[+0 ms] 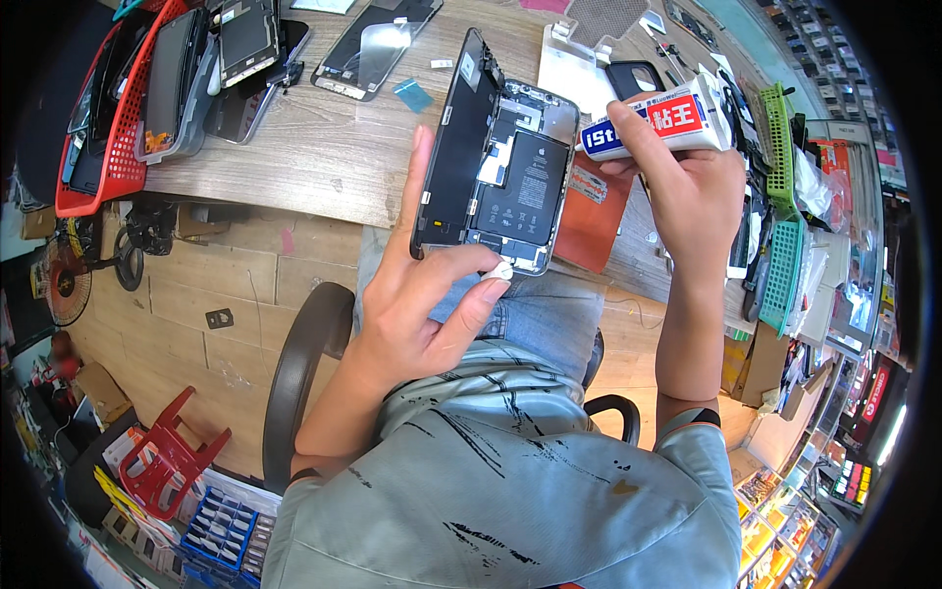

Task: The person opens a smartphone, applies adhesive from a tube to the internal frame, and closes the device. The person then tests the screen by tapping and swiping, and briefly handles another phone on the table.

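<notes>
An opened smartphone (526,187) lies in front of me, its black battery and inner boards showing. Its screen panel (461,147) is tilted up along the left side. My left hand (407,304) pinches a small white cap (498,271) between thumb and index finger at the phone's lower edge. Another finger of that hand stretches up beside the panel; whether the hand also bears the phone is hidden. In my right hand (687,187) is a white, blue and red glue tube (653,126). The tube's narrow end points left, close to the phone's right edge.
Under the phone's right side lies an orange-red sheet (592,221). A red basket (123,162) and a clear bin (175,137) of phone parts stand at the left. Loose screens (368,59) lie at the back. Green (778,147) and teal (782,275) baskets line the right.
</notes>
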A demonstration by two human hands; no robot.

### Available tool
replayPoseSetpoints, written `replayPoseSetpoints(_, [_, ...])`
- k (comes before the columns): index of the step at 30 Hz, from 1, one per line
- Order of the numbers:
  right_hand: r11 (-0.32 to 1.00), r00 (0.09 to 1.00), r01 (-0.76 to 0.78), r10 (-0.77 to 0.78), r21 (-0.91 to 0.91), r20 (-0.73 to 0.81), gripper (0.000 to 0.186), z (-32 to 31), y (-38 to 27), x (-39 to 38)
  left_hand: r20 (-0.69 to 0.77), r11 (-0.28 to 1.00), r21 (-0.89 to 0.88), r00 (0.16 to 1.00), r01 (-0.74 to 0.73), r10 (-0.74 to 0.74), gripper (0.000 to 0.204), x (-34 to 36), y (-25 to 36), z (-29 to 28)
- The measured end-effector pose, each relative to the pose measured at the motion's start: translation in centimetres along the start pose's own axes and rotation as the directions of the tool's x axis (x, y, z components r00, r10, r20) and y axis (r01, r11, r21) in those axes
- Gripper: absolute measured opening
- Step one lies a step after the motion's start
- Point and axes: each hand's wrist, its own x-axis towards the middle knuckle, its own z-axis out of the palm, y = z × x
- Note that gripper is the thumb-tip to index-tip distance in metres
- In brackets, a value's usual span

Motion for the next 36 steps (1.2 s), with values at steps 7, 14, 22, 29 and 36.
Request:
replayPoseSetpoints(7, [0.998, 0.999, -0.023, 0.024, 0.058, -0.02, 0.037, 0.3, 0.1, 0.9, 0.004, 1.0, 0.001, 1.0, 0.005, -0.005, 0.019, 0.0, -0.1, 0.0])
replayPoseSetpoints(14, [1.0, 1.0, -0.007, 0.007, 0.002, -0.001, 0.042, 0.0, 1.0, 1.9, 0.007, 1.0, -0.007, 1.0, 0.009, -0.009, 0.019, -0.1, -0.1, 0.0])
replayPoseSetpoints(22, [0.996, 0.999, 0.027, -0.028, -0.081, -0.015, 0.05, 0.0, 1.2, 3.1, 0.005, 1.0, -0.012, 1.0, 0.019, -0.019, 0.018, -0.4, 0.0, 0.0])
replayPoseSetpoints(29, [0.99, 0.997, 0.067, -0.071, -0.126, -0.029, 0.05, 0.1, 1.7, 3.9, 0.005, 0.999, -0.022, 1.0, 0.029, -0.029, 0.017, -0.5, -0.1, 0.1])
replayPoseSetpoints(36, [0.989, 0.998, 0.057, -0.062, -0.137, -0.031, 0.052, 0.3, 1.5, 4.2, -0.001, 1.0, -0.022, 1.0, 0.017, -0.017, 0.017, -0.4, -0.1, 0.0])
